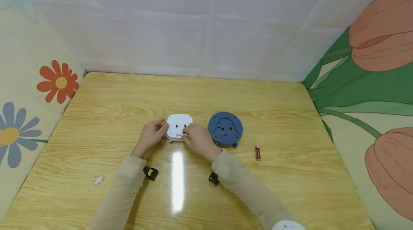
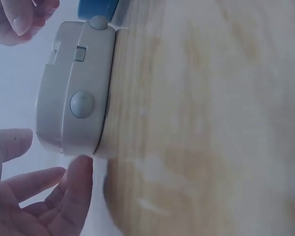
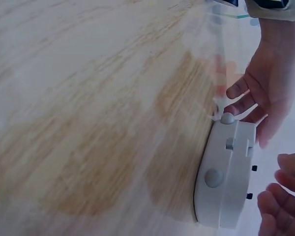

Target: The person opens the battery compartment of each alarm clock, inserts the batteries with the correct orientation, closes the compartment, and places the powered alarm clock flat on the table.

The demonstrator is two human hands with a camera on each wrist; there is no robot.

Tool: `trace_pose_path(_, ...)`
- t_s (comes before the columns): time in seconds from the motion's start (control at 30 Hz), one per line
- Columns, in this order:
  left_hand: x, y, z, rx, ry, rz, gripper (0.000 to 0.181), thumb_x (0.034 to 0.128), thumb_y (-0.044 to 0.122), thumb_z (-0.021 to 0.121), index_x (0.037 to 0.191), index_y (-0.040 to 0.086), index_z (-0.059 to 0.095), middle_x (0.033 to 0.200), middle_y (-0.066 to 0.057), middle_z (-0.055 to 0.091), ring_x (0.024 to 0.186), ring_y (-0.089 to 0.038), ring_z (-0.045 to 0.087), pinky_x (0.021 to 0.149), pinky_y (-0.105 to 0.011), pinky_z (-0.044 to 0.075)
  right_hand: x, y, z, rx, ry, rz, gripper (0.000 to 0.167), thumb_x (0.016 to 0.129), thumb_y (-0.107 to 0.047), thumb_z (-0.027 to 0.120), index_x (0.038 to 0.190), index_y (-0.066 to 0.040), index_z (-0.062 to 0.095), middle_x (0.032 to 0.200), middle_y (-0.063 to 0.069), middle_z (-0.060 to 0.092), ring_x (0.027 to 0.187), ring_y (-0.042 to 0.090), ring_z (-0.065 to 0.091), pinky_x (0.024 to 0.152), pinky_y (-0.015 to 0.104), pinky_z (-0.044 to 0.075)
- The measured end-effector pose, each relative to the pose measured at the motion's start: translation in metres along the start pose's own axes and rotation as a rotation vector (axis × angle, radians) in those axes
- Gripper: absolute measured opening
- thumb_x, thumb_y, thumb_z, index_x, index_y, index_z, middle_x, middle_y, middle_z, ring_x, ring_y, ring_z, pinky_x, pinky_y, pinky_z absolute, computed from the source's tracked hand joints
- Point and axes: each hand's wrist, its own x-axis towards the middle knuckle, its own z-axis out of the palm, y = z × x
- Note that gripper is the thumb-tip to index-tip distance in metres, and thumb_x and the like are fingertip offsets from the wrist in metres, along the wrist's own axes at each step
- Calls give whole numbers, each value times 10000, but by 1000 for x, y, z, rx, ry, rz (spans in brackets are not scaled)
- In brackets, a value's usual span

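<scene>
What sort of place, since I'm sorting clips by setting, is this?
Probably an indoor tabletop set-up, perhaps a makeshift filming corner: a wood-grain table, a creased pale backdrop behind it, and large flower pictures on both sides.

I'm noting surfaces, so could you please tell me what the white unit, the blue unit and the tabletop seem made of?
White unit: probably plastic, satin-looking, judging by its smooth, rounded shell.
Blue unit: likely matte plastic too, with moulded-looking contours.
Tabletop: wood or wood-look laminate, glossy; grain shows around a bright reflection.
</scene>
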Motion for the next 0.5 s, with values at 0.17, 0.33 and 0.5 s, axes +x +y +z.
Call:
trace_pose_path(0.17, -6, 3, -1, 158, 111, 77, 308, 902, 165, 561, 1084, -79, 605, 852, -172, 600, 709, -237, 590, 550, -259, 500, -7, 1, -5, 38, 28, 35, 96, 843, -189, 652, 856, -96, 671, 762, 1, 591, 629, 92, 526, 522, 177, 432)
trace_pose_path(0.33, -15, 11, 0, 182, 164, 129, 175, 889, 128, 578, 867, -34, 640, 725, -102, 569, 580, -176, 515, 463, -251, 451, -13, 2, -8, 71, 57, 46, 118, 828, -181, 669, 752, -111, 612, 721, -29, 561, 571, 69, 455, 496, 169, 383)
trace_pose_path(0.5, -25, 17, 1, 196, 183, 179, 140, 876, 106, 587, 805, -7, 629, 682, -67, 552, 572, -155, 468, 462, -233, 415, -21, 3, -12, 110, 75, 54, 171, 828, -179, 665, 698, -126, 568, 691, -35, 533, 548, 71, 444, 483, 174, 382)
